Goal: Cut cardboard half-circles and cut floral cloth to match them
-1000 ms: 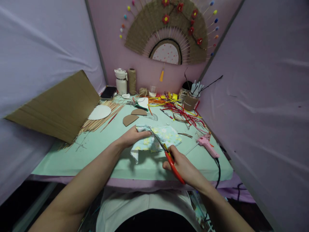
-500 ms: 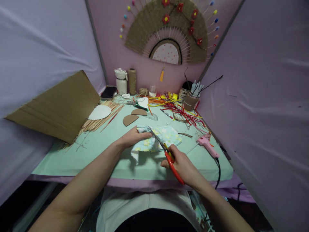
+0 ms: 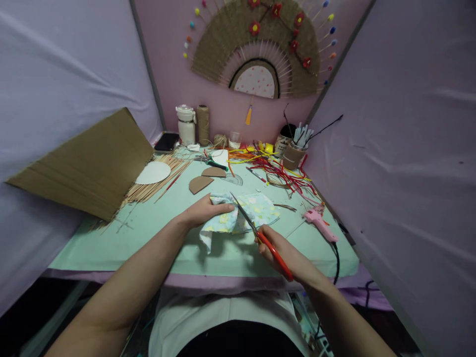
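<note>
My left hand (image 3: 203, 212) pinches a light blue floral fabric (image 3: 259, 210) with white and yellow patches, thumb on top. One corner of the cloth hangs down toward the table's front edge. My right hand (image 3: 277, 248) is wrapped round the red handles of a pair of scissors (image 3: 275, 255). The blades lie across the cloth just right of my left thumb, pointing up and left, and look nearly closed. Beyond the cloth lie two brown half-round cardboard pieces (image 3: 201, 185) and a clear protractor (image 3: 235, 179).
A large cardboard sheet (image 3: 85, 163) leans at the left over thin wooden sticks (image 3: 163, 181). On the right lies a pink glue gun (image 3: 320, 224) with its cord over the edge. Red pipe cleaners (image 3: 286, 176), a cup of glue sticks (image 3: 293, 154) and a white jar (image 3: 186, 126) stand farther back.
The scissors' handles have come together, and the blades have closed across the cloth. My right hand has shifted slightly right. My left hand keeps its hold, almost unmoved.
</note>
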Action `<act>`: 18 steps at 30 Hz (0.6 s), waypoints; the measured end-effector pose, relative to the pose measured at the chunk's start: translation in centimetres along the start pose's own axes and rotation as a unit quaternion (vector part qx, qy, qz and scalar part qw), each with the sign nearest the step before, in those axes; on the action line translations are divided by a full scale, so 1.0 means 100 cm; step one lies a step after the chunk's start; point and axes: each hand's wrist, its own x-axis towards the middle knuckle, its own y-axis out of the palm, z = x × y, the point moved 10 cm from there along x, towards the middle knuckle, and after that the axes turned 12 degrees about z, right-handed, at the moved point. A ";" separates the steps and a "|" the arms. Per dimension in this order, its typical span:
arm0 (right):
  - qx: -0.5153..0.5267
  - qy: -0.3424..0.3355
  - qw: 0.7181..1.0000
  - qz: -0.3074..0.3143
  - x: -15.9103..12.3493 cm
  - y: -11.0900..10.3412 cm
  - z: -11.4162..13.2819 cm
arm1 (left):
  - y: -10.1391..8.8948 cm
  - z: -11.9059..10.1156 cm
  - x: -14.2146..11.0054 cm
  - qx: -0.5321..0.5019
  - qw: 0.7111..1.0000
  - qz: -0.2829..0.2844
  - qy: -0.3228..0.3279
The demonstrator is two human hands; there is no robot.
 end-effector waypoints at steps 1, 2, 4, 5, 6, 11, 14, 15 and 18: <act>-0.011 0.008 1.000 -0.001 0.000 0.000 -0.001 | -0.001 0.001 0.000 -0.002 1.000 -0.003 -0.002; -0.018 0.017 1.000 0.000 0.000 0.000 -0.002 | -0.001 0.002 0.000 -0.004 1.000 -0.004 -0.003; -0.025 0.037 0.999 0.005 0.001 0.002 -0.007 | 0.000 0.003 0.001 -0.004 1.000 -0.001 -0.002; -0.029 0.046 0.999 0.003 0.001 0.002 -0.009 | 0.001 0.003 0.001 -0.003 1.000 0.003 0.001; -0.035 0.052 0.998 -0.001 0.001 0.002 -0.011 | 0.001 0.002 0.001 -0.001 1.000 0.006 0.004; -0.085 0.057 0.994 -0.035 0.001 -0.001 -0.010 | 0.002 -0.001 0.002 0.027 0.999 0.019 0.021; -0.090 0.062 0.993 -0.040 0.001 -0.002 -0.010 | 0.004 -0.003 0.003 0.043 0.998 0.029 0.022; -0.087 0.063 0.993 -0.041 0.001 -0.002 -0.010 | 0.005 -0.003 0.002 0.046 0.998 0.029 0.023; -0.082 0.063 0.994 -0.047 0.000 -0.002 -0.009 | 0.005 -0.003 0.002 0.042 0.999 0.027 0.017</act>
